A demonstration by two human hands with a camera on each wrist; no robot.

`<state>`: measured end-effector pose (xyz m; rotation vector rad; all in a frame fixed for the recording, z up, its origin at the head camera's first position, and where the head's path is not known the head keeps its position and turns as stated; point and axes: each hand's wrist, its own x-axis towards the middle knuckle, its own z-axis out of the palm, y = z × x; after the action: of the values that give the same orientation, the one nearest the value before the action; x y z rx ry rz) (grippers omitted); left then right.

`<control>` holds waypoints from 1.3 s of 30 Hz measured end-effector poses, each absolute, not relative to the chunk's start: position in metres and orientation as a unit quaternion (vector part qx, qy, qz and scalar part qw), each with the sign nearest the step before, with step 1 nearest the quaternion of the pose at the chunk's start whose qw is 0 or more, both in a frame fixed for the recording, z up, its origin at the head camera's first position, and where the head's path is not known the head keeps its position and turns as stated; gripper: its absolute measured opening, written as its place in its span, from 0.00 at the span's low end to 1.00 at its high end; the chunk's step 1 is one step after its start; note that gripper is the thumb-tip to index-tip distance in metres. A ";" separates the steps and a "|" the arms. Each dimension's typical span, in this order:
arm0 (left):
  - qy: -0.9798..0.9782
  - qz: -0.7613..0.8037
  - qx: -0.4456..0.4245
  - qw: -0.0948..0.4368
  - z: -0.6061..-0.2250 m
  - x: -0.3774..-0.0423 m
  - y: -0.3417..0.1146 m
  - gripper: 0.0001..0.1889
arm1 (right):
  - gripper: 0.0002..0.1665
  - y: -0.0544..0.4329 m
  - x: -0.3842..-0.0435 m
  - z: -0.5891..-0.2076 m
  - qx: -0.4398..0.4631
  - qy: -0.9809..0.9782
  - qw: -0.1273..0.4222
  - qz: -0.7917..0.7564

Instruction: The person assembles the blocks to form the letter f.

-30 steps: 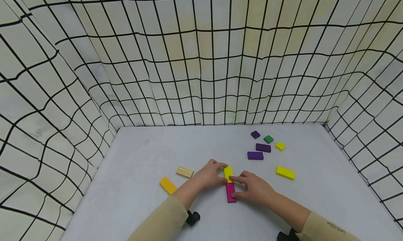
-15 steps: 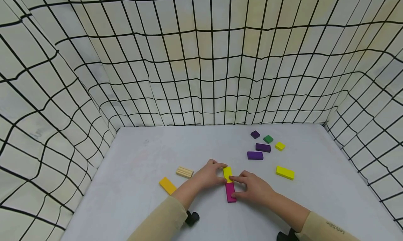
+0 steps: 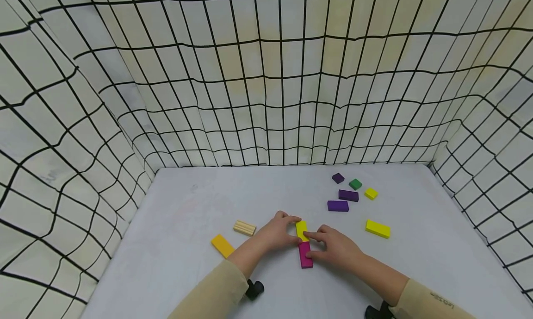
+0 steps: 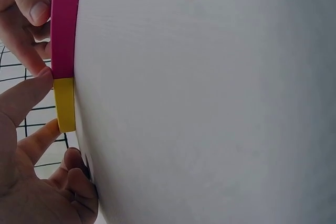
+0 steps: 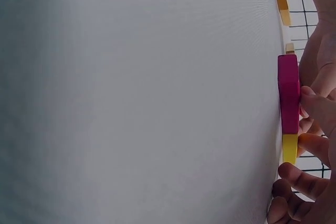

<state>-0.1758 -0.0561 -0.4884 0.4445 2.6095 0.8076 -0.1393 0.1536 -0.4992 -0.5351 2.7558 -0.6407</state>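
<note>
A yellow block (image 3: 301, 228) and a magenta block (image 3: 306, 255) lie end to end on the white table, the yellow one farther away. My left hand (image 3: 276, 231) spans the yellow block, index fingertip at its far end and thumb by the joint. From the other side my right hand (image 3: 336, 247) reaches in, with its index fingertip on the yellow block and its thumb against the magenta block. In the left wrist view the magenta block (image 4: 64, 30) meets the yellow block (image 4: 65, 104) with no visible gap. The right wrist view shows the magenta block (image 5: 289, 93) beside the right thumb.
An orange block (image 3: 222, 246) and a ridged wooden piece (image 3: 244, 228) lie left of the hands. To the right are a yellow block (image 3: 378, 228), two purple blocks (image 3: 348, 196), and small dark purple (image 3: 338, 178), green (image 3: 355, 184) and yellow (image 3: 371, 193) pieces. Black netting (image 3: 283, 101) surrounds the table.
</note>
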 end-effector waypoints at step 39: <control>0.918 0.369 0.068 0.127 -0.463 -0.151 -0.149 0.29 | 0.35 0.152 -0.139 -0.496 -0.176 0.945 0.140 -0.236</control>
<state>-0.1514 -0.1486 -0.4630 0.1983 2.6721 1.0745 -0.1392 0.1517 -0.4960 -0.5096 2.7303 -0.6825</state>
